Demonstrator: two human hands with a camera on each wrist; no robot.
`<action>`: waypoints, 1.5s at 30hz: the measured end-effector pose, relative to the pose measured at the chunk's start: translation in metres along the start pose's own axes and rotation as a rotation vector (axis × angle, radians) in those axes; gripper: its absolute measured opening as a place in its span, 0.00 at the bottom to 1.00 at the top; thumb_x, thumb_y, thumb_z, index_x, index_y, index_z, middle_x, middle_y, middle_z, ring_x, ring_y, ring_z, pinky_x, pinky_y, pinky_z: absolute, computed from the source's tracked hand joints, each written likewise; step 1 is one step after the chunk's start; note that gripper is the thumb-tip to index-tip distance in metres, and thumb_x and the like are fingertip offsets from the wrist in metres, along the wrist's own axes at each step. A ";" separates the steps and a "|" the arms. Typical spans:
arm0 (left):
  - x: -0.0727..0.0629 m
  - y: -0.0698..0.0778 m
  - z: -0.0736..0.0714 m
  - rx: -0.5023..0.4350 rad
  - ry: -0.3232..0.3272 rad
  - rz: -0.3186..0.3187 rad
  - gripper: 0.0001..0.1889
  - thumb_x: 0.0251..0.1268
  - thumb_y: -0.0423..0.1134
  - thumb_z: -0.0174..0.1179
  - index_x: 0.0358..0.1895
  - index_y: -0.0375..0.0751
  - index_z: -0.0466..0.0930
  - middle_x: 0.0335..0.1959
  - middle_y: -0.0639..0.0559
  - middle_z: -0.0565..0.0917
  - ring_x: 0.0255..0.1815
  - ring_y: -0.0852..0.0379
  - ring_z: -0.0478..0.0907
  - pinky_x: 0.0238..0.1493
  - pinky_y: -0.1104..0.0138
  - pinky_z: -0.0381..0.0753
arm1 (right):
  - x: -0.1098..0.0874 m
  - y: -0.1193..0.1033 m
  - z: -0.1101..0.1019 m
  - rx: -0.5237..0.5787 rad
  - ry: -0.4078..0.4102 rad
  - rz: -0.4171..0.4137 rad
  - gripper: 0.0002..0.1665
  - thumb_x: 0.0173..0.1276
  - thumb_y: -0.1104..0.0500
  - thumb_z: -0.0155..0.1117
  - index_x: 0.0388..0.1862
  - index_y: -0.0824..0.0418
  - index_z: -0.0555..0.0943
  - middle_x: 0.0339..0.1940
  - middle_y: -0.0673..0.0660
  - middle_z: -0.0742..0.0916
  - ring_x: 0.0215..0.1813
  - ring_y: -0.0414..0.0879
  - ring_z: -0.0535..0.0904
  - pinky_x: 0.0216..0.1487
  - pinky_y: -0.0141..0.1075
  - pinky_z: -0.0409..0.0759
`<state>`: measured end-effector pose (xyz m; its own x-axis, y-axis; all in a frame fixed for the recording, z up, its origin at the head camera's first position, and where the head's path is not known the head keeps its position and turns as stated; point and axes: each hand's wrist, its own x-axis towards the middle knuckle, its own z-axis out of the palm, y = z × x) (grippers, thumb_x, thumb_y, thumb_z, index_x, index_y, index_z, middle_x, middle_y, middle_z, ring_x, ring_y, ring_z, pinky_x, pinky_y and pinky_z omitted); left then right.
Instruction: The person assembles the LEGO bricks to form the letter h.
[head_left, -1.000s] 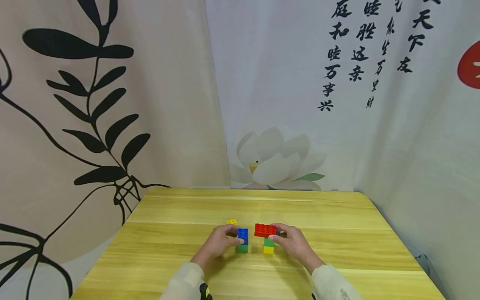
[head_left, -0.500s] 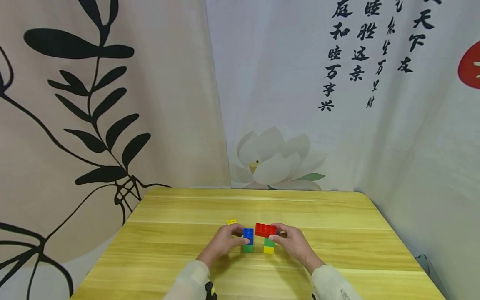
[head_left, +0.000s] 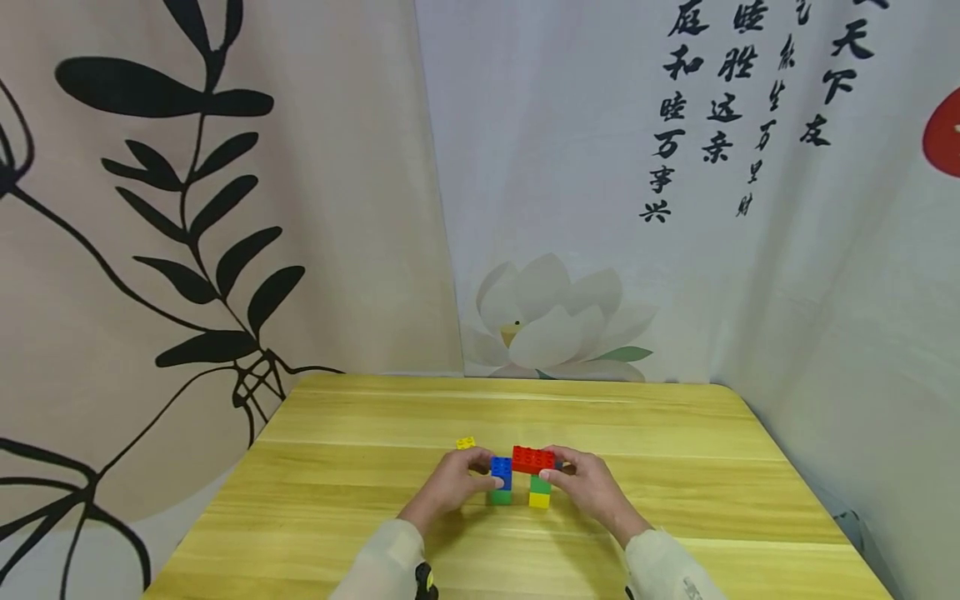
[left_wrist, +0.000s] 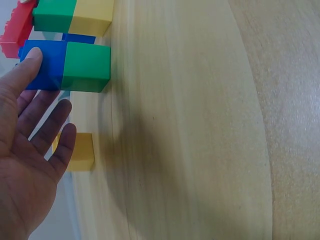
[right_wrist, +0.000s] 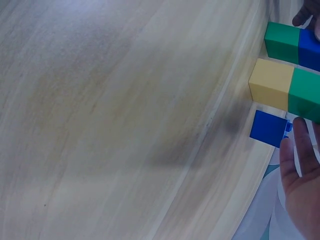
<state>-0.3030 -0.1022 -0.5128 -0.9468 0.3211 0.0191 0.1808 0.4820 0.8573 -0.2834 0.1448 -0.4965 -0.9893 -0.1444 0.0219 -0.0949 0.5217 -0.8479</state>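
Note:
My left hand (head_left: 452, 485) pinches a blue toy building brick (head_left: 502, 472) between thumb and fingers. Under that brick is a green brick (left_wrist: 87, 67), the two joined as an upright stack. Beside it on the right stands a second stack, a green brick (head_left: 539, 484) over a yellow brick (right_wrist: 271, 84). A longer red brick (head_left: 533, 460) lies across its top and reaches left toward the blue brick. My right hand (head_left: 598, 493) grips the red brick's right end, thumb in front near the green brick and fingers behind.
Behind my left hand a loose yellow brick (head_left: 466, 443) sits on the wooden table (head_left: 360, 425). Another blue brick (right_wrist: 268, 129) stands behind the right-hand stack, mostly hidden in the head view. Printed curtains (head_left: 570, 208) hang beyond the table's far edge.
My left hand has slid the blue-and-green stack rightward, closer to the stack with the red brick. The right hand keeps its hold in about the same place.

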 end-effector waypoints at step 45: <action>-0.001 0.001 0.005 -0.038 0.013 0.001 0.22 0.61 0.45 0.70 0.58 0.43 0.80 0.49 0.54 0.83 0.52 0.49 0.78 0.56 0.49 0.77 | 0.007 -0.020 0.009 -0.102 -0.054 -0.116 0.24 0.66 0.53 0.71 0.59 0.59 0.82 0.52 0.54 0.87 0.55 0.53 0.79 0.60 0.57 0.73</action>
<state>-0.3001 -0.0982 -0.5146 -0.9502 0.3104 0.0263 0.1714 0.4503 0.8763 -0.2871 0.1258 -0.4841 -0.9640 -0.2516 0.0857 -0.2213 0.5810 -0.7833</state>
